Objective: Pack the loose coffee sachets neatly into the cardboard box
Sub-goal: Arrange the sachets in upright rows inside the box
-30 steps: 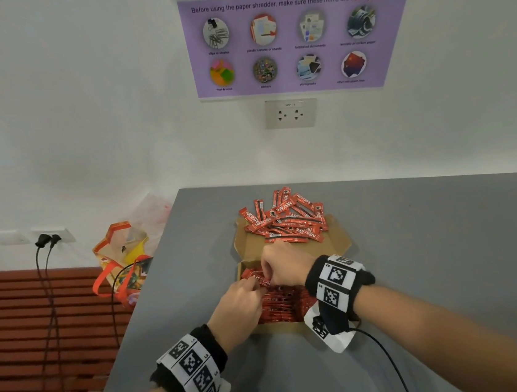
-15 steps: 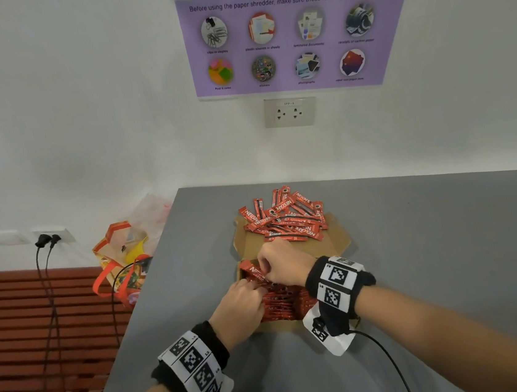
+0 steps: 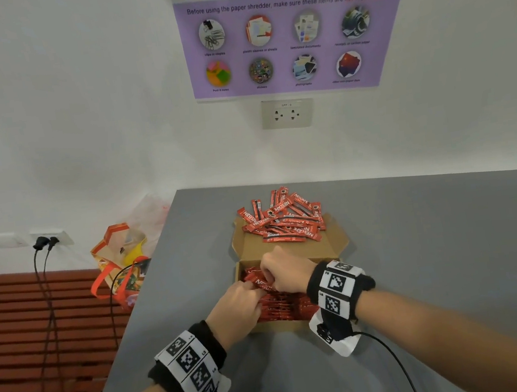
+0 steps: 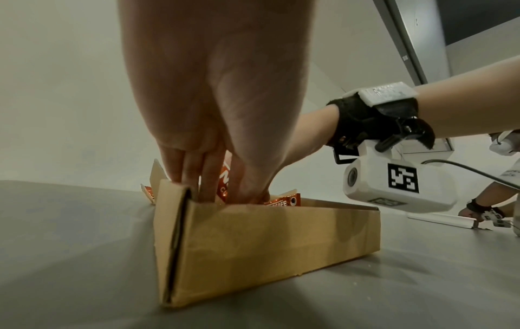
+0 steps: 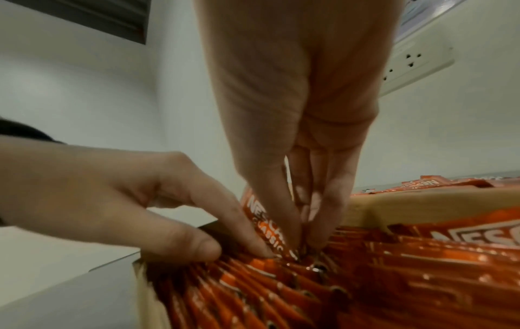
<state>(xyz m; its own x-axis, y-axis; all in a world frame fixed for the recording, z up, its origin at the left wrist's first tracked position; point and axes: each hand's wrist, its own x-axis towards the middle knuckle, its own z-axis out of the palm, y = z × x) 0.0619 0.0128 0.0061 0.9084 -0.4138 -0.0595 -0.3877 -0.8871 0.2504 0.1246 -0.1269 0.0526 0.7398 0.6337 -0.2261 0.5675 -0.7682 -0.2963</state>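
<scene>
An open cardboard box point(image 3: 241, 270) sits on the grey table, its near part filled with a row of red coffee sachets point(image 3: 283, 309) standing on edge. A loose pile of sachets point(image 3: 282, 222) lies across the open lid and the table behind it. My right hand point(image 3: 283, 273) pinches one sachet point(image 5: 264, 222) between thumb and fingers, its lower end in the row at the box's left end. My left hand point(image 3: 237, 307) reaches into the same corner. Its straight fingers point(image 5: 233, 213) press against that sachet and the row point(image 5: 253, 289). In the left wrist view the fingers point(image 4: 202, 178) go down behind the box wall point(image 4: 267, 240).
The table point(image 3: 433, 240) meets a white wall with a socket point(image 3: 286, 113) and a poster. Off the table's left edge stand a colourful bag point(image 3: 123, 262) and a red slatted bench point(image 3: 18, 336) with black cables. Another person's hand point(image 4: 478, 213) shows far right in the left wrist view.
My right hand has lowered the pinched sachet a little further into the row at the box's left end. My left hand has stayed beside it against the packed sachets.
</scene>
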